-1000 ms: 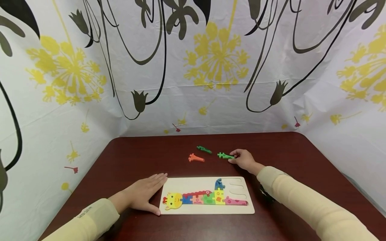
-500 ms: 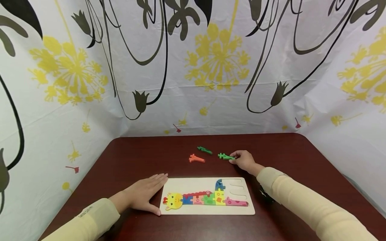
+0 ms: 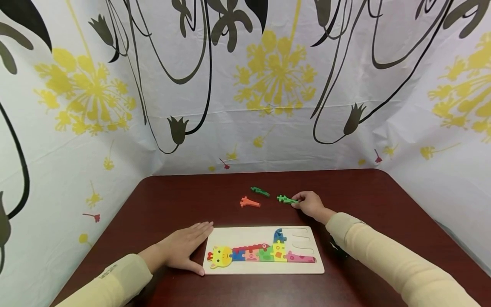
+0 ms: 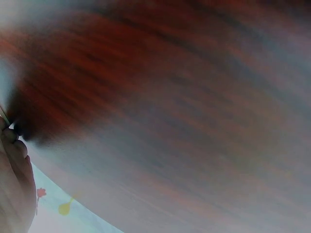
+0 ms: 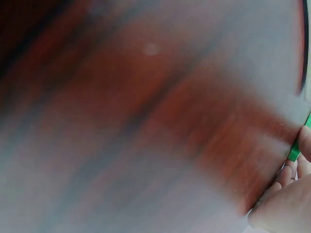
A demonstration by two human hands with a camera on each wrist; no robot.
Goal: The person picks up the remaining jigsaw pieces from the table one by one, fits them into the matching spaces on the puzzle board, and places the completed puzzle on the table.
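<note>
A giraffe puzzle board (image 3: 245, 267) lies flat on the table, its head at the left and outlined leg slots showing at the upper right. My left hand (image 3: 180, 247) rests at the board's left edge, fingers straight and thumb spread to the near corner. Beyond the board, my right hand (image 3: 310, 204) pinches the right end of a light green puzzle piece (image 3: 285, 199) between thumb and fingers. In the right wrist view only a bit of this green piece (image 5: 294, 151) shows by the thumb.
An orange puzzle piece (image 3: 250, 202) and a dark green puzzle piece (image 3: 260, 191) lie left of the right hand on the dark red table (image 3: 184, 196). A white patterned cloth (image 3: 245, 140) hangs behind and along both sides.
</note>
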